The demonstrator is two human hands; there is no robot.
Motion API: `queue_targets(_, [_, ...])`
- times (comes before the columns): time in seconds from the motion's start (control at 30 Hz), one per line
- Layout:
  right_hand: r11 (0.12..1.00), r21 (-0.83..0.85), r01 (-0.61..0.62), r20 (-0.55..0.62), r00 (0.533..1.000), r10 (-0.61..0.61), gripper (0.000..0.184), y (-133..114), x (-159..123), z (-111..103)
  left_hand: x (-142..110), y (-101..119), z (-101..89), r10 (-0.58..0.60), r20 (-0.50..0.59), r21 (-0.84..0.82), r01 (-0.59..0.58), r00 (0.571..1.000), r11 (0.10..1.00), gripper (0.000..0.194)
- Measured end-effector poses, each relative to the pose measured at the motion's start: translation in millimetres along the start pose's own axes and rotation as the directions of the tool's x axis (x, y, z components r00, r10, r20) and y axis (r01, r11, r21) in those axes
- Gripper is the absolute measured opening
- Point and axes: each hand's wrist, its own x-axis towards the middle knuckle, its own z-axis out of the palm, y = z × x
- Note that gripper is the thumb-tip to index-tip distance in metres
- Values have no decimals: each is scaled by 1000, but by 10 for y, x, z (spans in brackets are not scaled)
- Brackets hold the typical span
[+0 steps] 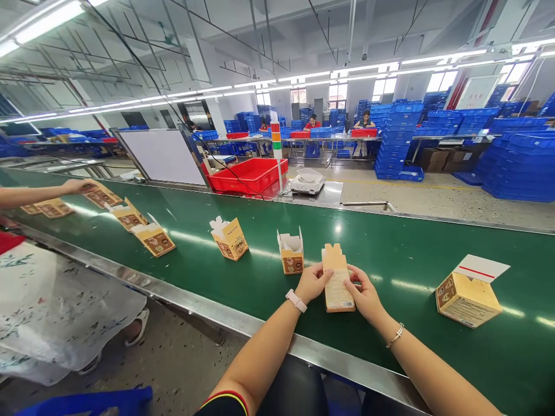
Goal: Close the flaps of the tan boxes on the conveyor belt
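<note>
Between my two hands stands a flattened yellow-and-brown carton (339, 289), its notched flaps pointing up and its barcode side toward me. My left hand (313, 283) grips its left edge, thumb across the front. On the opposite edge, my right hand (363, 292) holds it with the thumb on the front panel. Just beyond my left hand sits an open-topped small box (292, 261) with its white flaps raised. Another opened box (232, 241) is farther left. To the right rests a box (468, 300) with a white lid flap bearing a red stripe.
All the cartons lie on a green conveyor belt (390, 242) with a metal edge (208, 306). At left, a co-worker's hand (78, 186) touches a flat carton (102, 195). Several partly folded cartons (154, 238) lie nearby. Across the belt are a red bin (249, 175) and a scale (307, 183).
</note>
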Motion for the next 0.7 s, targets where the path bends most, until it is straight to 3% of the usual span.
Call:
queue_targets(0.1, [994, 67, -83, -13, 996, 84, 55, -91, -74, -9, -84, 39, 38, 145, 45, 77, -148, 988, 986, 42])
queue_targets(0.2, [951, 225, -213, 81, 977, 199, 61, -227, -148, 53, -131, 122, 95, 282, 81, 169, -292, 956, 942, 51])
queue_targets(0.27, [958, 247, -142, 31, 990, 138, 59, -326, -203, 88, -160, 185, 119, 397, 75, 255, -403, 915, 879, 53])
queue_targets(0.33, [983, 183, 27, -74, 997, -14, 54, -413, -263, 91, -217, 235, 124, 509, 99, 299, -514, 855, 804, 55])
queue_targets(0.4, [982, 98, 160, -98, 984, -151, 53, -470, -340, 64, -322, 262, 125, 553, 136, 288, -567, 822, 771, 56])
queue_targets(0.5, [962, 12, 272, 5, 962, -273, 53, -481, -519, 13, -564, 259, 173, 510, 145, 233, -530, 848, 815, 56])
queue_targets(0.57, [948, -50, 314, 12, 949, -314, 52, -445, -674, 4, -735, 249, 244, 459, 120, 168, -473, 880, 865, 54])
queue_targets(0.63, [946, -124, 301, -109, 943, -315, 49, -390, -821, 20, -859, 254, 326, 391, 43, 82, -394, 919, 916, 49])
queue_targets(0.7, [961, -170, 217, -304, 916, -261, 42, -319, -919, 48, -901, 278, 390, 264, -70, -16, -266, 962, 964, 41])
